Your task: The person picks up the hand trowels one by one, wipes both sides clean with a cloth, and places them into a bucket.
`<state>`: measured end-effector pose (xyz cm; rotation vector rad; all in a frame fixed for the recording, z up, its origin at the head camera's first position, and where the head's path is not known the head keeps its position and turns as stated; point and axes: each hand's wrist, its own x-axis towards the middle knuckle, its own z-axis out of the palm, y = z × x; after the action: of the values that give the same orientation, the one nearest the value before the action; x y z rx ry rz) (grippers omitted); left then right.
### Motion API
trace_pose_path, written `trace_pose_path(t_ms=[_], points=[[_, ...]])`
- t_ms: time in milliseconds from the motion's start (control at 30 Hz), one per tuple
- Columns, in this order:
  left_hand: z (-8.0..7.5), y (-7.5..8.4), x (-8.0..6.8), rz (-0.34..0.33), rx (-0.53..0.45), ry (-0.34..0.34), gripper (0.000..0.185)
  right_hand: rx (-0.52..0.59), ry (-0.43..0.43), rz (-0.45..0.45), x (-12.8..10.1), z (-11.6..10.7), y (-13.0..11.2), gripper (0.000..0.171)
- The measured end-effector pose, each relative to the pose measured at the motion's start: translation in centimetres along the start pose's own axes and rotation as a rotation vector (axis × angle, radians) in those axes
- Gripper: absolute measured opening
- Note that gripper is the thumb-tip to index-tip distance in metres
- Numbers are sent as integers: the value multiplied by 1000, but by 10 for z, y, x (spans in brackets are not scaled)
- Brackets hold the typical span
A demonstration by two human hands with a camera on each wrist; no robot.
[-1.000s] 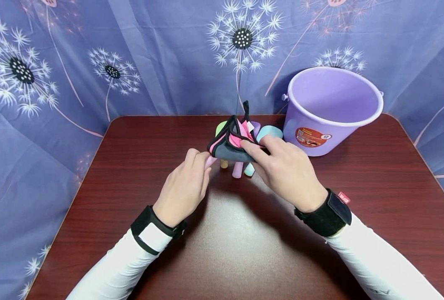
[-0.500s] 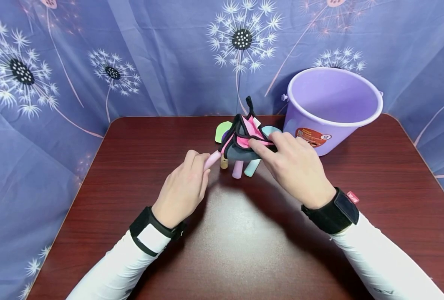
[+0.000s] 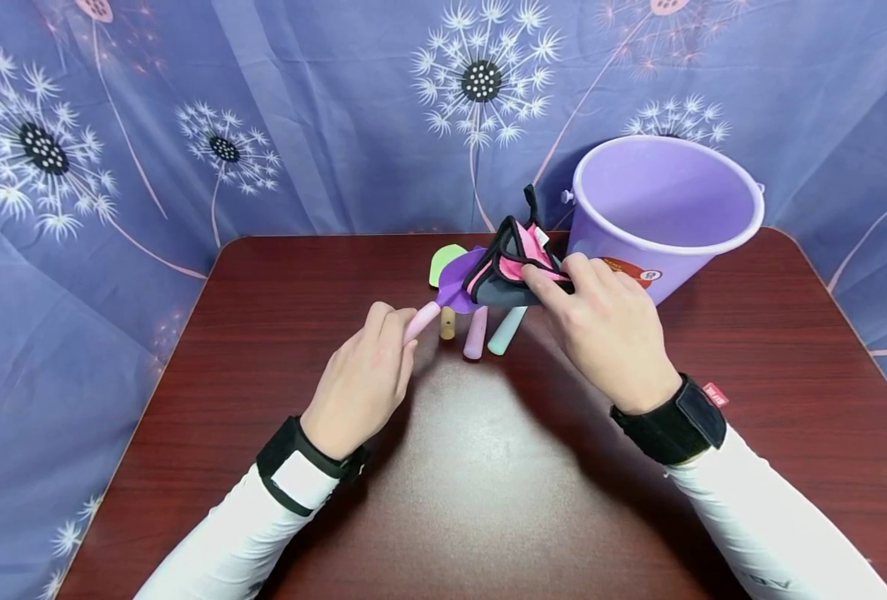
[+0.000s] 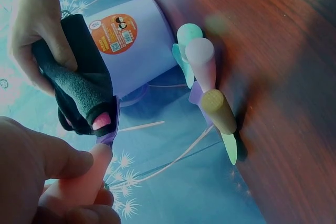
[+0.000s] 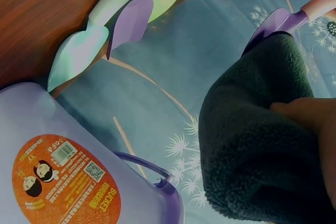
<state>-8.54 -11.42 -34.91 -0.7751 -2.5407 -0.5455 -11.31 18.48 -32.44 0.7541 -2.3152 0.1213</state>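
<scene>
My left hand [image 3: 361, 375] grips the pink handle of a small hand trowel [image 3: 454, 283], its purple blade raised above the table. My right hand [image 3: 608, 333] pinches a folded cleaning cloth [image 3: 499, 292], dark grey and pink with black edging and a hanging loop. The cloth covers the far part of the blade; in the right wrist view its fuzzy dark side [image 5: 257, 124] lies against the purple metal. Behind and below are more small garden tools: one with a tan handle [image 3: 447, 323] and green blade, one pink-handled [image 3: 475, 335] with a purple blade, one all mint [image 3: 507, 331].
A purple bucket [image 3: 584, 225] with an orange label stands at the back right, close to my right hand. The dark red wooden table [image 3: 263, 350] ends at a blue dandelion-print curtain [image 3: 338, 125] behind and at the sides.
My right hand has slid the cloth to the right along the blade, uncovering the purple part near the handle. My left hand has stayed nearly still.
</scene>
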Motion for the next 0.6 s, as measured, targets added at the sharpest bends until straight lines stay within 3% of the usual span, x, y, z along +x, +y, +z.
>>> trace_pose_path(t_ms=[300,600], points=[[3,0,1,-25,0,16,30,-3,21,48,0,3,-7,35],[7,2,7,-18,5,57,30,16,0,-33,-1,8,-20,26]])
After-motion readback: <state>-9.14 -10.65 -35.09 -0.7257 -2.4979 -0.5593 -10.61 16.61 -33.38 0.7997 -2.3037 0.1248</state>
